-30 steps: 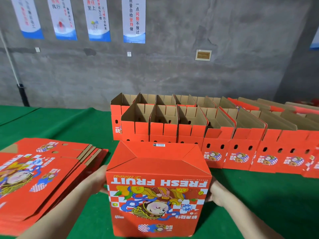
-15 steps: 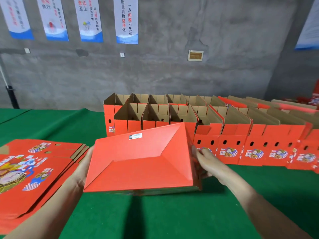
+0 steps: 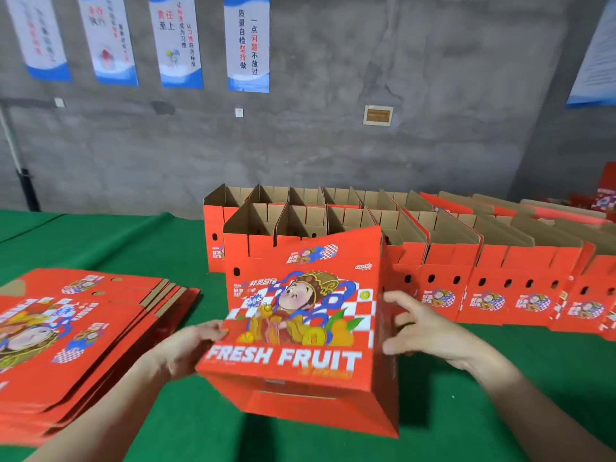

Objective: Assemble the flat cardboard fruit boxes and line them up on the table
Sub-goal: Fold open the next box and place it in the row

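Box (image 3: 300, 328) is held centre frame over the table (image 3: 466, 415): left edge gripped by left hand (image 3: 188, 346), right side pressed by right hand (image 3: 425, 328), fingers spread. Placing step, seemingly; next, it must be aligned with the row (image 3: 500, 265) at right of frame.

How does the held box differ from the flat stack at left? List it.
The held box is opened into shape; the flat stack lies folded. The held box is tilted between the left hand and right hand; the flat stack rests on the green table. Both are red with the same cartoon print.
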`<state>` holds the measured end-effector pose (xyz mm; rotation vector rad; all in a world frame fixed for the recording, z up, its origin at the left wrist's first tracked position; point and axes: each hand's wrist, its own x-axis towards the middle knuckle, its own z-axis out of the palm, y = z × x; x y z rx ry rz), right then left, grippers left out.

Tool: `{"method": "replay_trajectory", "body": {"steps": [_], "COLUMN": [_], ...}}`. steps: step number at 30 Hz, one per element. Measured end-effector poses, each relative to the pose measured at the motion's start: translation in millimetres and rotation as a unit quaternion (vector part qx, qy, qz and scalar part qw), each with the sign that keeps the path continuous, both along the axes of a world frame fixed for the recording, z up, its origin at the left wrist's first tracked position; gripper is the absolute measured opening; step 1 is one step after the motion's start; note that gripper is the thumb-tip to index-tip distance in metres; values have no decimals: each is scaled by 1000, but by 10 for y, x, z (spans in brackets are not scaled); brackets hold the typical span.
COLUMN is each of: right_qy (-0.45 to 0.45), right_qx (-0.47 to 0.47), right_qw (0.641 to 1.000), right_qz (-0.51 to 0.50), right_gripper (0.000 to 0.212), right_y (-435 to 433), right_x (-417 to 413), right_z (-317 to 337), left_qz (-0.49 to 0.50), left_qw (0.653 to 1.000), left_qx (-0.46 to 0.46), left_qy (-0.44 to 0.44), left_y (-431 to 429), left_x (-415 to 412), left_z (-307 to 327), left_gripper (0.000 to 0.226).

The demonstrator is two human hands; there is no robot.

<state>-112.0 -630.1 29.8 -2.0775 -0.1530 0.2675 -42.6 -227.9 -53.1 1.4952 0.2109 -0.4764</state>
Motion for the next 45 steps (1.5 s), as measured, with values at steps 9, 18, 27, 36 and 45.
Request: {"method": "replay_trajectory", "body": {"steps": [9, 18, 27, 36, 45], "right_qy": [-157, -216, -277, -287, -262], "right_qx": [-167, -213, -245, -226, -164], "right_qw": [973, 950, 920, 924, 951], "right_qz": [23, 68, 127, 112, 12], "right_gripper": [62, 46, 42, 43, 59], "right_y": [558, 1134, 1635, 2737, 3943], "right_x": [-4, 115, 356, 742, 1440], "right_z": [-730, -1020, -953, -638, -241], "left_qz": [45, -8, 138, 53, 58], "left_qw": [984, 993, 915, 856, 768], "left_qx": [166, -28, 141, 297, 623], "left_qy": [-53, -117, -353, -420, -136], "left_y": [-361, -750, -325, 653, 1845], "left_x": [-136, -300, -394, -78, 300], "left_z": [90, 181, 112, 125, -123], "left_gripper": [22, 86, 101, 141, 85]}}
